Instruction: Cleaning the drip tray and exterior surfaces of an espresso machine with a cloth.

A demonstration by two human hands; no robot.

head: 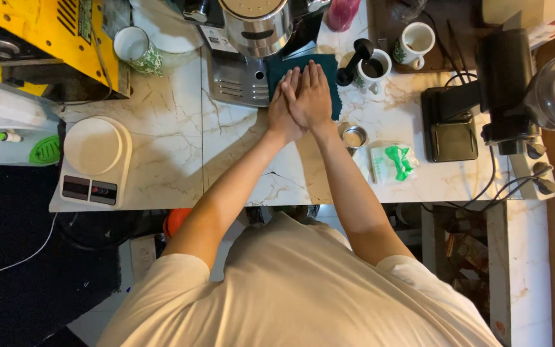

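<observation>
Marble countertop (162, 128) is running under everything, and its near edge is lying just in front of the person's chest, with a bare stretch of stone sitting between that edge and the dark green cloth (332, 83). Taking the cloth as the landmark: it is lying flat at the back of the counter, its far edge touching the base of the steel espresso machine (255, 38), and it is looking like a soft square of teal fabric, mostly covered. Both hands are resting on it, the left hand (282, 106) and the right hand (313, 96) overlapping, fingers straight and held together, palms pressing down flat rather than pinching anything. Just right of the cloth a white mug (375, 69) is holding a black-handled tamper and looking dark inside; farther right and back another white mug (415, 42) is showing a pale, seemingly empty inside. Near the cloth's right front corner a small metal cup (354, 137) is sitting, contents unclear, with a clear bag holding something green (394, 162) beside it. Well left of the cloth a white kitchen scale (94, 164) is sitting near the counter's front edge.
</observation>
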